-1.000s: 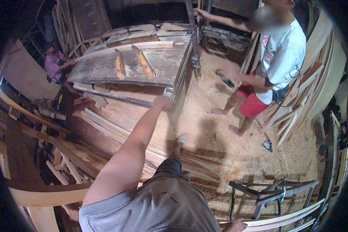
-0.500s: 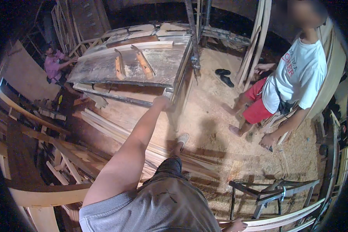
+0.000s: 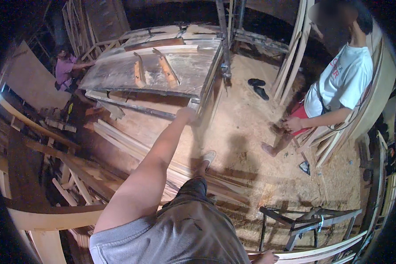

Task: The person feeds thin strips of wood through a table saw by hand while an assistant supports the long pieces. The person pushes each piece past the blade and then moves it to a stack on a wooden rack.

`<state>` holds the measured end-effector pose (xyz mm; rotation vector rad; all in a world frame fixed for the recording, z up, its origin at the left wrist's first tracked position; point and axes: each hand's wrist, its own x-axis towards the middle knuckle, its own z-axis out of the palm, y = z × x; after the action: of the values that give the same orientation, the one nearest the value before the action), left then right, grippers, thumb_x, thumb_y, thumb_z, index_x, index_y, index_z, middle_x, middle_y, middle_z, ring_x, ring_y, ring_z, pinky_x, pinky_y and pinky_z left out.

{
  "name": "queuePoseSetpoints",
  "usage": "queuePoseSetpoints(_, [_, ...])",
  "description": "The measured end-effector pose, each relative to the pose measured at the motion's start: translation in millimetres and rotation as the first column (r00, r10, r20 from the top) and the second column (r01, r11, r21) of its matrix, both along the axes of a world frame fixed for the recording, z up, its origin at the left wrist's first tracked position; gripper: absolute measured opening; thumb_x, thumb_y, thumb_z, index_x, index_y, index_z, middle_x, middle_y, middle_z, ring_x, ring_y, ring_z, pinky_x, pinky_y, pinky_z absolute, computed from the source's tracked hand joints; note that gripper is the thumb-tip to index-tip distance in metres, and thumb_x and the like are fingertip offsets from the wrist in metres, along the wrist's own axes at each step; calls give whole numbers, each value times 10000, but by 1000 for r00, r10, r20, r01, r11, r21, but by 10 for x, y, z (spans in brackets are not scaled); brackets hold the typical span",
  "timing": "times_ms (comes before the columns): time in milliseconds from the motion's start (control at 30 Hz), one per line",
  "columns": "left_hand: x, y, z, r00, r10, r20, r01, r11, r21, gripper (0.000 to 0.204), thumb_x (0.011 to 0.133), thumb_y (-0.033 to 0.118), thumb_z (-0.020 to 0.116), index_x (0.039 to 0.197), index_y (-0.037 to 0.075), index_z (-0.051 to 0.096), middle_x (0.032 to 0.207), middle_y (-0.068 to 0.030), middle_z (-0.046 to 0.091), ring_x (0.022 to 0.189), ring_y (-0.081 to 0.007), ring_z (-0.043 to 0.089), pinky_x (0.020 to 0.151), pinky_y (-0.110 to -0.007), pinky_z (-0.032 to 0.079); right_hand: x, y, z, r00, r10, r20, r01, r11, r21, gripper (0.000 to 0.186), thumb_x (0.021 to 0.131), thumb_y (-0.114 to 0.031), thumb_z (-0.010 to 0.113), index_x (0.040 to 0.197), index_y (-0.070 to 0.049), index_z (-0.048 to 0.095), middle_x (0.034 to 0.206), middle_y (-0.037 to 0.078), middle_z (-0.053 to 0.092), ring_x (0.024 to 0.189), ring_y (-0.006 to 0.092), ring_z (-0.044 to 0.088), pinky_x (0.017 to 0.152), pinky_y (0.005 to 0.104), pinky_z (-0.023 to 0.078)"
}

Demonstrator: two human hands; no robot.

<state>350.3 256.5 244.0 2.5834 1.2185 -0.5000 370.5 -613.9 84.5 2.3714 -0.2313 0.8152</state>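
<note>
My left arm reaches forward, and my left hand (image 3: 187,115) is closed at the near right corner of the worktable frame (image 3: 193,104); its fingertips are hidden. On the dusty tabletop (image 3: 114,75) lie two orange-brown shaped wood pieces (image 3: 138,74) with dark pointed ends, beside a long pale board (image 3: 171,49). Low at the lower edge, my right hand (image 3: 266,257) has its fingers curled on a long pale wooden strip (image 3: 314,253), partly out of the picture.
A co-worker in a white shirt (image 3: 345,75) sits at right; another in a pink shirt (image 3: 66,70) is beyond the table's left end. Wooden strips (image 3: 123,143) lie on the sawdust-covered floor. A dark sawhorse-like frame (image 3: 308,222) stands lower right. Black slippers (image 3: 258,89) lie beyond.
The white-shirted co-worker has let go of a small dark object, now on the floor, and brought both hands together near the lap. My hands have stayed in place.
</note>
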Motion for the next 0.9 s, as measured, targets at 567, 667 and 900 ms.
queuePoseSetpoints(567, [40,31,-89,1000,19,9,-19,1000,25,478,804,449,512,1037,68,683,1110,-159,641,1025,-311,620,858,-410,490,-8,49,54,995,-78,-59,83,993,87,574,872,-444,359,1184,21,483,899,191,478,779,305,455,640,431,396])
queuePoseSetpoints(667, [41,26,-82,1000,17,15,-17,1000,26,517,803,498,510,1031,68,684,1098,-158,645,1015,-309,623,853,-413,492,-10,52,62,994,-88,-70,94,991,94,574,872,-444,358,1187,19,481,898,190,478,779,304,454,641,431,396])
queuePoseSetpoints(900, [33,46,-117,1000,-26,12,26,998,54,559,797,543,502,1010,60,688,1077,-157,653,1007,-305,626,849,-415,494,-16,45,85,992,-94,-84,102,990,93,572,874,-444,356,1194,15,477,897,189,477,776,303,452,642,431,396])
